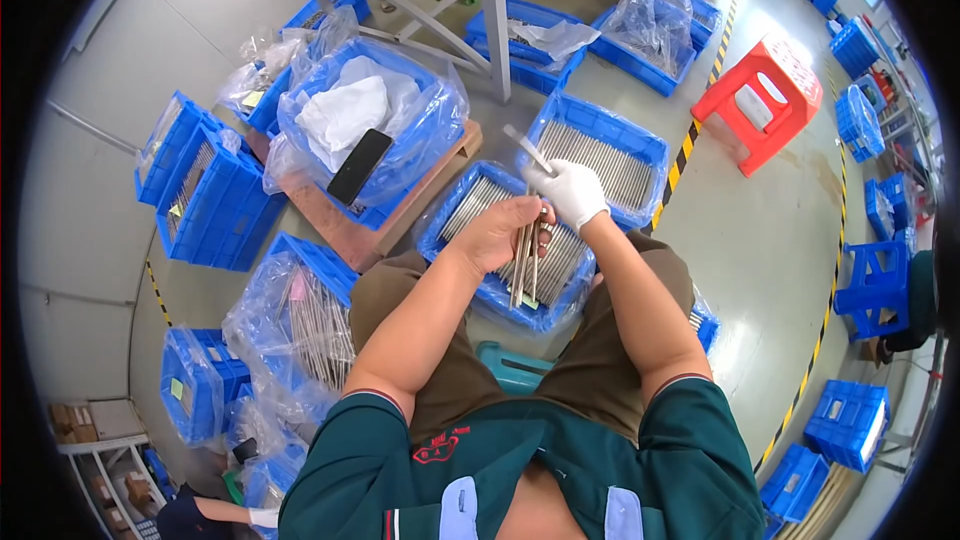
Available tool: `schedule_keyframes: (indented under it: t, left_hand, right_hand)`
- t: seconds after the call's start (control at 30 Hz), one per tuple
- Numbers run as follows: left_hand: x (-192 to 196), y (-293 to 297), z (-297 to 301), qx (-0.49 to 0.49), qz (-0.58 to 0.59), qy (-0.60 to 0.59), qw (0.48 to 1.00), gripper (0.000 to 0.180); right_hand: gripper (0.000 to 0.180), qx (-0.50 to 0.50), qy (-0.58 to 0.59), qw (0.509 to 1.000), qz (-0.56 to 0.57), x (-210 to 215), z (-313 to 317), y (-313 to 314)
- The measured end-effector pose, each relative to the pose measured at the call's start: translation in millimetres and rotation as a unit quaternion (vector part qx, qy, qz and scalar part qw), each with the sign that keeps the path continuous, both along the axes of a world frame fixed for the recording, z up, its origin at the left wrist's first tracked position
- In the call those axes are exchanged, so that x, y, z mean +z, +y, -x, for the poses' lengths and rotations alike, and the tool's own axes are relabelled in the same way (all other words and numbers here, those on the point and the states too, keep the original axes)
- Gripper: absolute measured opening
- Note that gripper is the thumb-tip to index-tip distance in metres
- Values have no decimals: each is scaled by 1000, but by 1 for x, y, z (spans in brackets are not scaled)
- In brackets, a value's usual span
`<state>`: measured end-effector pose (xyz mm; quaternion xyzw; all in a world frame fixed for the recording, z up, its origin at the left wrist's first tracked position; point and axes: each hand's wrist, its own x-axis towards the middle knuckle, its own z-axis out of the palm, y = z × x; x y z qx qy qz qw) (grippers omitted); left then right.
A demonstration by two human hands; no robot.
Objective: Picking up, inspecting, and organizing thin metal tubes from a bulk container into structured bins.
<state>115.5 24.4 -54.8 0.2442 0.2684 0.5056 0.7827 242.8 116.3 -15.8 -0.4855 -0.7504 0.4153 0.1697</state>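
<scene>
My bare left hand [497, 233] is wrapped round a small bundle of thin metal rods [522, 275], which hang down from its fingers. Just above and to the right, my right hand [577, 192] wears a white glove. Its fingers are closed on a metal rod [531, 151] that points up to the left; its far end is blurred. Both hands are above a blue crate [430, 237] lined with clear plastic, where rows of similar rods lie. Beyond my right hand stands another blue crate [660, 155], also filled with rods side by side.
To the left, a plastic-lined blue crate with a black phone [360, 167] across it stands on a wooden pallet [325, 215]. More blue crates [225, 205] are stacked farther left. A red stool [765, 100] stands right, beyond yellow-black floor tape [683, 162]. A metal frame leg [492, 20] rises ahead.
</scene>
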Motion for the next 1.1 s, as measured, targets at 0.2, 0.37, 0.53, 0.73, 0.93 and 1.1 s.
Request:
schedule_keyframes:
  t: [0.2, 0.37, 0.53, 0.73, 0.93, 1.1]
  left_hand:
    - [2, 1, 8, 53, 61, 13, 997, 28]
    - [2, 11, 22, 198, 53, 29, 978, 26]
    - [1, 20, 38, 306, 75, -22, 949, 30]
    - [1, 23, 24, 281, 65, -75, 955, 35]
    - [1, 24, 21, 302, 67, -85, 947, 38]
    - [3, 22, 16, 310, 60, -85, 945, 36]
  right_hand:
    - [46, -20, 35, 998, 43, -19, 3, 9]
    - [41, -20, 60, 991, 115, -22, -8, 1]
    - [33, 0, 170, 940, 296, 4, -16, -24]
    - [29, 15, 164, 942, 293, -6, -13, -28]
    - [37, -8, 243, 911, 334, -4, -15, -31]
    - [46, -9, 261, 903, 340, 2, -14, -31]
